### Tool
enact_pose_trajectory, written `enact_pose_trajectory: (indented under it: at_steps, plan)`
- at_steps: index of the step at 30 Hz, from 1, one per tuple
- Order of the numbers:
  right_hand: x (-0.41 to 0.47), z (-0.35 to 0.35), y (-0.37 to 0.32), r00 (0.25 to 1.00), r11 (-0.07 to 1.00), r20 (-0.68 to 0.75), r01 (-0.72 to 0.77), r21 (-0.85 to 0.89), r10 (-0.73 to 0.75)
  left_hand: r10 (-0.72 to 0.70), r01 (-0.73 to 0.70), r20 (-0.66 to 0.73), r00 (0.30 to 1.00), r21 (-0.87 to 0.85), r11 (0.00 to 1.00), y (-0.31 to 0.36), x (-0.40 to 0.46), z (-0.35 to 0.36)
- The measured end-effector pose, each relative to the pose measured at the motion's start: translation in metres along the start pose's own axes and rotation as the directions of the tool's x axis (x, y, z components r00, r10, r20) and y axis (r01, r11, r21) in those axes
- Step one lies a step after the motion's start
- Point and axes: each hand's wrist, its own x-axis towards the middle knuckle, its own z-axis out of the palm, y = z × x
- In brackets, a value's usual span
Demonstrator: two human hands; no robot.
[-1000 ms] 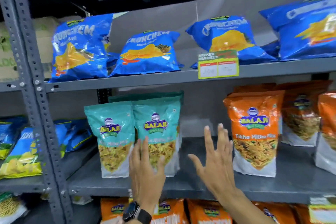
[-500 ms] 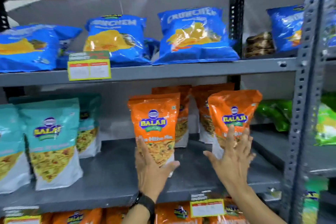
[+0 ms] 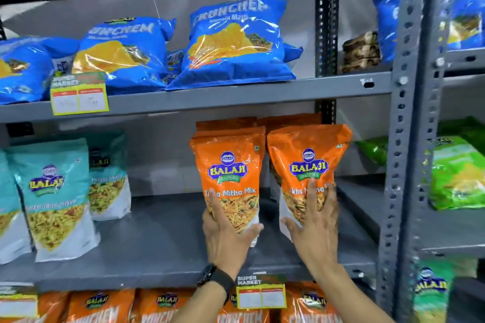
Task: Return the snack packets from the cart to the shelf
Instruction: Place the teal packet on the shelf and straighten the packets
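Observation:
Two orange Balaji snack packets stand side by side on the grey middle shelf (image 3: 157, 249). My left hand (image 3: 225, 238) wraps the bottom of the left orange packet (image 3: 228, 165), thumb on its right edge and fingers on its left. My right hand (image 3: 315, 231) lies on the lower front of the right orange packet (image 3: 307, 155), with the thumb at its left edge and the fingers stretched up over the print. More orange packets stand close behind these two. The cart is out of view.
Teal Balaji packets (image 3: 57, 196) stand at the shelf's left, with bare shelf between them and the orange ones. Blue Crunchem bags (image 3: 236, 42) lie on the shelf above. A perforated grey upright (image 3: 409, 139) rises at right, with green packets (image 3: 456, 173) beyond it. Orange bags (image 3: 102, 304) fill the shelf below.
The view has swung right, from the teal packets to the orange ones. Both hands, open in the air before, now rest on the two front orange packets.

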Motion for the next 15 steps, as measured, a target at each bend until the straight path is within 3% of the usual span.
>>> enact_pose_trajectory:
  at_steps: [15]
  plan:
    - [-0.011, -0.009, 0.012, 0.999, 0.997, 0.029, 0.028, -0.065, -0.026, 0.091, -0.089, -0.022, 0.996, 0.106, 0.990, -0.001, -0.024, -0.002]
